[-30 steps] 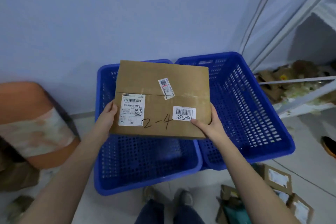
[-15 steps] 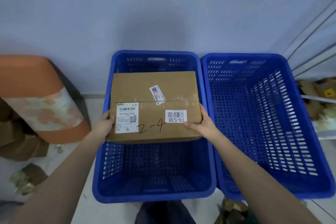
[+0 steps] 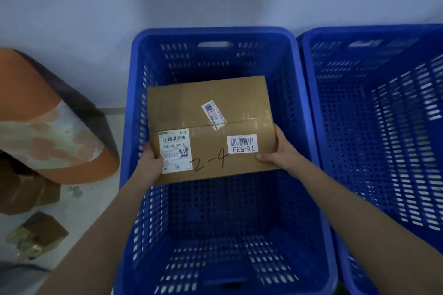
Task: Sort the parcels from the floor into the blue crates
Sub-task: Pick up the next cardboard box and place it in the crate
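While both arms reach over the left crate (image 3: 299, 108), left hand (image 3: 149, 165) and right hand (image 3: 279, 151) clasp the parcel (image 3: 211, 108) by its near corners — inside the rim, base unreached. Placing step — next, lower flat, release.

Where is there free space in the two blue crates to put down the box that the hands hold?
The left crate shows bare perforated floor between its near wall and the box; under the box is hidden. The right crate shows bare floor too, though the frame cuts it off. It is tight beside the box, where the left hand and right hand nearly meet the crate's side walls.
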A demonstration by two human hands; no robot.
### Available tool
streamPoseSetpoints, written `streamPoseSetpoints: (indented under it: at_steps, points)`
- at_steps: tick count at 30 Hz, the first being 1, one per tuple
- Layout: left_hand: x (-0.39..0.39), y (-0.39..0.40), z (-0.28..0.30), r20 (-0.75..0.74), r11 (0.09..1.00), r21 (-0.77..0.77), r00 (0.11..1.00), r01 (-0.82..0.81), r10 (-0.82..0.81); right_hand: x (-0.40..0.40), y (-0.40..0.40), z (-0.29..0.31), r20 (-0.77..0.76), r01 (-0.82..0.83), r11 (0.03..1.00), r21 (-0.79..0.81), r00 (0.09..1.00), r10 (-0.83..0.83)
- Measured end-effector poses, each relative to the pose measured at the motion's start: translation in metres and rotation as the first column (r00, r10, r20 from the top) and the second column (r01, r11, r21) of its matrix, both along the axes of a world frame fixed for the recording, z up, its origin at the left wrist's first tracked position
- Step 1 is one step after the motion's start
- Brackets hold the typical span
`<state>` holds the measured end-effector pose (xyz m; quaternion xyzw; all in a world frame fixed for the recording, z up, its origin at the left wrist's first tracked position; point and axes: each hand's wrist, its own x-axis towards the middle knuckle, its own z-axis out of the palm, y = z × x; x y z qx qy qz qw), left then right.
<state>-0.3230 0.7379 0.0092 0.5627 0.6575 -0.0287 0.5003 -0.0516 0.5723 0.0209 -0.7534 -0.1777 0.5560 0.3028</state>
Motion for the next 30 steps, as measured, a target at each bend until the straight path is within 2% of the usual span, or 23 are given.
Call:
streamPoseSetpoints:
  at_steps: [4, 6, 8, 10, 11, 12, 13, 15, 17, 18, 20, 22, 27, 30]
  points:
    - [0.020, 0.007, -0.031, 0.029, 0.980, -0.037, 0.980, -0.197, 0.198, 0.001, 0.010, -0.034, 0.021, 0.041, 0.999, -0.002, 0.999, -0.041]
    - [0.023, 0.004, -0.042, 0.034, 0.960, -0.002, 0.959, -0.280, 0.280, 0.001, 0.008, -0.039, 0.029, 0.070, 0.998, 0.005, 0.997, -0.070]
    - [0.021, -0.002, -0.047, 0.070, 0.958, 0.073, 0.959, -0.279, 0.274, -0.003, 0.005, -0.043, 0.079, 0.077, 0.996, 0.035, 0.994, -0.080]
    - [0.020, -0.015, -0.042, 0.008, 0.958, 0.274, 0.996, -0.091, 0.092, -0.009, 0.003, -0.043, 0.188, 0.067, 0.995, 0.070, 0.979, -0.079]
    - [0.020, -0.023, -0.038, -0.078, 0.907, 0.411, 0.995, 0.088, -0.061, -0.015, 0.000, -0.043, 0.287, 0.026, 0.995, 0.097, 0.956, -0.053]
    - [0.019, -0.033, -0.037, -0.178, 0.804, 0.517, 0.955, 0.295, -0.236, -0.023, -0.002, -0.042, 0.406, -0.054, 0.991, 0.125, 0.914, -0.002]
    - [0.020, -0.042, -0.036, -0.286, 0.661, 0.565, 0.869, 0.493, -0.403, -0.032, -0.004, -0.039, 0.541, -0.181, 0.974, 0.135, 0.837, 0.080]
    - [0.020, -0.058, -0.043, -0.482, 0.401, 0.440, 0.588, 0.804, -0.650, -0.049, -0.008, -0.041, 0.759, -0.504, 0.864, 0.021, 0.571, 0.315]
    - [0.019, -0.061, -0.050, -0.575, 0.228, 0.242, 0.329, 0.943, -0.749, -0.061, -0.010, -0.050, 0.788, -0.675, 0.711, -0.200, 0.321, 0.526]
    - [0.017, -0.057, -0.051, -0.606, 0.181, 0.190, 0.260, 0.965, -0.751, -0.064, -0.010, -0.056, 0.767, -0.698, 0.656, -0.287, 0.242, 0.594]
    - [0.018, -0.046, -0.049, -0.648, 0.160, 0.104, 0.189, 0.982, -0.737, -0.064, -0.006, -0.063, 0.750, -0.684, 0.622, -0.383, 0.163, 0.641]
    - [0.024, -0.032, -0.042, -0.671, 0.156, 0.038, 0.141, 0.987, -0.728, -0.057, 0.003, -0.068, 0.767, -0.654, 0.641, -0.401, 0.142, 0.625]
    - [0.046, 0.012, -0.038, -0.696, 0.208, 0.063, 0.193, 0.976, -0.692, -0.043, 0.045, -0.067, 0.768, -0.617, 0.655, -0.437, 0.124, 0.628]
    - [0.055, 0.023, -0.047, -0.704, 0.199, 0.111, 0.218, 0.974, -0.676, -0.032, 0.065, -0.065, 0.716, -0.618, 0.610, -0.496, 0.106, 0.690]
